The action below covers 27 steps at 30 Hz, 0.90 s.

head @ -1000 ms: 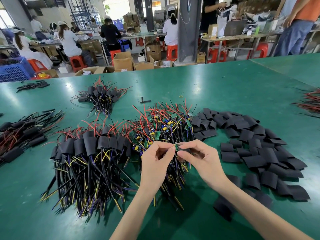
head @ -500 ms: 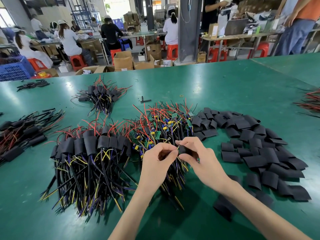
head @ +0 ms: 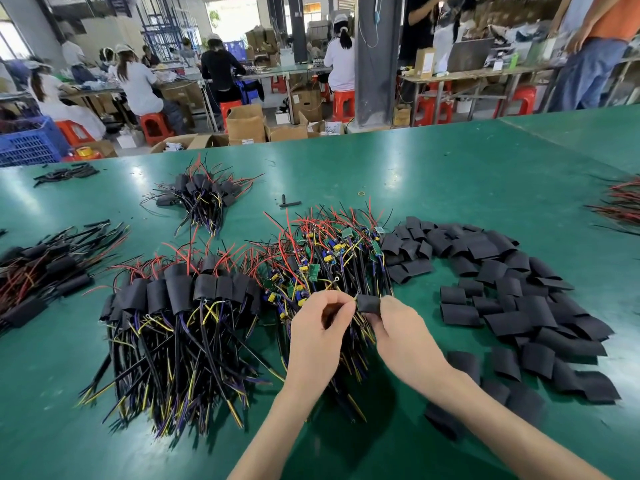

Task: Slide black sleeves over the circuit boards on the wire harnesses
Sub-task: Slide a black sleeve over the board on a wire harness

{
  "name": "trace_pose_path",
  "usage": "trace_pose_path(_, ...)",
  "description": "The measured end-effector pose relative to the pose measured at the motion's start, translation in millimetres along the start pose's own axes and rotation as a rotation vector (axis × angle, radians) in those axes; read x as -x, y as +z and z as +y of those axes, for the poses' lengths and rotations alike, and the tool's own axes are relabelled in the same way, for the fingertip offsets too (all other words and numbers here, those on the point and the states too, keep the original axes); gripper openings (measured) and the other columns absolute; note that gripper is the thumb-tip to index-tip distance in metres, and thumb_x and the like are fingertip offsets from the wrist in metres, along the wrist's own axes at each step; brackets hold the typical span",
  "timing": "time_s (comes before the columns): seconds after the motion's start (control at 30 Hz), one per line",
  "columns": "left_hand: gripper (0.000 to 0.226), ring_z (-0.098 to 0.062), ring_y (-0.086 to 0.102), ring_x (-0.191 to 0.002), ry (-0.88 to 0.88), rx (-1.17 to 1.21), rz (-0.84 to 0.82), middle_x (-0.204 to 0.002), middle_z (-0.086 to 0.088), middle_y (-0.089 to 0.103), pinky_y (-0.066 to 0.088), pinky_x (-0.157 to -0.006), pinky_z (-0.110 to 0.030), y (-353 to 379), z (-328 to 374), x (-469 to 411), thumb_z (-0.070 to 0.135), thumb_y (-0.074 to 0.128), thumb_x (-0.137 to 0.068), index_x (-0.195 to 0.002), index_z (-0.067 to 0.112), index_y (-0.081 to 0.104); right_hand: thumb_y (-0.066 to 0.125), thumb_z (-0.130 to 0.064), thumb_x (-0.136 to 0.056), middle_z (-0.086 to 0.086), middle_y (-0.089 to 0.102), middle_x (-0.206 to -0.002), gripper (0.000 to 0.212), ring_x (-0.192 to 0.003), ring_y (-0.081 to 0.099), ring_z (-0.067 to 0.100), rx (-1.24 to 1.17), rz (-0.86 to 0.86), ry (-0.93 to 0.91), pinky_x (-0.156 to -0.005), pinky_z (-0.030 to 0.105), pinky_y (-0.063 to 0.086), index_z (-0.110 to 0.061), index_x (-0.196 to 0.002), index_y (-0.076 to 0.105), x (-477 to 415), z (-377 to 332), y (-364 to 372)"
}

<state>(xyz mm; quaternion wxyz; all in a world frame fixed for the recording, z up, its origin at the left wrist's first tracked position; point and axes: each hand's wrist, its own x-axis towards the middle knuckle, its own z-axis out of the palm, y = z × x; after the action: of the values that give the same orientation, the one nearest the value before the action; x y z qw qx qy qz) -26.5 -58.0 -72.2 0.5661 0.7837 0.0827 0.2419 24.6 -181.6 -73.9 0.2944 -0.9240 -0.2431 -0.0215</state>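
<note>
My right hand (head: 398, 332) pinches a black sleeve (head: 368, 303) just above the table's middle. My left hand (head: 320, 329) pinches the wires of a harness right at the sleeve's left end; its circuit board is hidden inside the sleeve or behind my fingers. Under and behind both hands lies a pile of bare harnesses (head: 329, 251) with green boards and red, yellow and black wires. To the right spreads a heap of loose black sleeves (head: 502, 292). A bundle of sleeved harnesses (head: 180, 299) lies to the left.
More sleeved harnesses lie at the far left (head: 38, 271) and further back (head: 201, 195). Red and black wires (head: 620, 202) sit at the right edge. A small black piece (head: 289, 201) and a rubber band (head: 361, 193) lie on the green table (head: 450, 174). People work at benches beyond.
The green board seen between my fingertips a second ago is now covered. The black sleeve in my right hand has moved left over it, and both hands have risen slightly.
</note>
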Motion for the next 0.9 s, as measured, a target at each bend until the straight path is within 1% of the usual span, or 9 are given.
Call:
trace_pose_path(0.13,0.028,-0.003,0.055,-0.079,0.137,-0.116,0.03,-0.088,0.008,0.06,0.039,-0.07,-0.009,-0.8,1.1,-0.3,0.005,0.065,-0.087,-0.081,0.032,0.06,0.041,-0.009,-0.097,0.003,0.042,-0.087,0.011,-0.087,0.051,0.03,0.043,-0.014,-0.042,-0.065,0.029,0.027,-0.013,-0.087,0.04,-1.9,2.3,-4.4)
trace_pose_path(0.2,0.021,-0.005,0.054,-0.079,0.223,-0.195,0.068,-0.088,0.006,0.057,0.039,-0.071,-0.011,-2.6,2.2,-1.9,0.004,0.065,-0.087,-0.083,0.025,0.063,0.044,-0.01,-0.097,0.005,0.042,-0.093,0.004,-0.083,0.05,0.032,0.065,0.041,-0.109,-0.067,0.032,0.032,-0.01,-0.093,0.046,-3.6,2.2,-8.6)
trace_pose_path(0.3,0.018,-0.004,0.052,-0.074,0.271,-0.265,0.123,-0.082,0.008,0.055,0.039,-0.07,-0.014,-8.0,1.5,-6.0,0.003,0.062,-0.088,-0.092,0.02,0.059,0.057,-0.008,-0.091,0.008,0.045,-0.099,0.015,-0.065,0.05,0.032,0.02,0.17,-0.185,-0.058,0.039,0.041,-0.007,-0.105,0.055,-7.1,1.0,-17.3)
trace_pose_path(0.37,0.028,-0.003,0.048,-0.071,0.229,-0.3,0.053,-0.076,0.009,0.053,0.035,-0.066,-0.013,-12.5,0.5,-7.7,0.004,0.058,-0.09,-0.107,0.025,0.052,0.062,-0.002,-0.087,0.009,0.049,-0.09,0.014,-0.057,0.048,0.03,0.045,0.216,-0.256,-0.053,0.035,0.037,-0.008,-0.099,0.061,-9.0,1.4,-21.2)
trace_pose_path(0.43,0.036,-0.006,0.044,-0.072,0.233,-0.434,-0.108,-0.08,0.008,0.048,0.033,-0.067,-0.02,-15.5,-2.9,-8.9,0.006,0.052,-0.093,-0.122,0.027,0.049,0.065,0.0,-0.083,0.007,0.05,-0.082,0.013,-0.055,0.045,0.027,0.122,0.226,-0.285,-0.056,0.033,0.032,-0.011,-0.089,0.065,-9.7,5.0,-22.5)
trace_pose_path(0.5,0.032,-0.008,0.04,-0.071,0.264,-0.51,-0.249,-0.086,0.008,0.041,0.032,-0.066,-0.022,-17.1,-5.2,-8.9,0.009,0.051,-0.095,-0.123,0.023,0.053,0.064,0.0,-0.083,0.004,0.049,-0.082,0.017,-0.06,0.045,0.025,0.14,0.213,-0.271,-0.062,0.033,0.031,-0.016,-0.083,0.064,-10.9,8.9,-23.4)
trace_pose_path(0.67,0.022,-0.003,0.048,-0.062,0.144,-0.35,-0.378,-0.099,0.01,0.041,0.042,-0.062,-0.012,-17.3,0.2,-9.1,0.013,0.061,-0.091,-0.113,0.009,0.059,0.061,-0.001,-0.085,0.0,0.047,-0.081,0.019,-0.073,0.045,0.011,-0.167,0.169,-0.18,-0.076,0.035,0.028,-0.017,-0.075,0.062,-13.7,11.8,-26.8)
trace_pose_path(0.73,0.023,-0.005,0.052,-0.066,0.067,-0.238,-0.431,-0.106,0.003,0.043,0.052,-0.062,-0.016,-16.9,3.5,-8.3,0.009,0.06,-0.091,-0.113,0.005,0.058,0.06,0.002,-0.084,0.001,0.047,-0.08,0.022,-0.073,0.043,0.008,-0.257,0.13,-0.148,-0.076,0.035,0.032,-0.016,-0.07,0.061,-14.3,10.0,-28.8)
trace_pose_path(0.9,0.044,-0.007,0.054,-0.07,-0.066,0.01,-0.465,-0.102,-0.008,0.053,0.057,-0.068,-0.03,-13.0,6.9,-2.4,0.001,0.059,-0.087,-0.128,0.017,0.054,0.06,0.006,-0.082,0.004,0.046,-0.079,0.028,-0.066,0.041,0.003,-0.383,0.099,-0.101,-0.064,0.014,0.029,-0.017,-0.066,0.06,-14.0,7.7,-34.2)
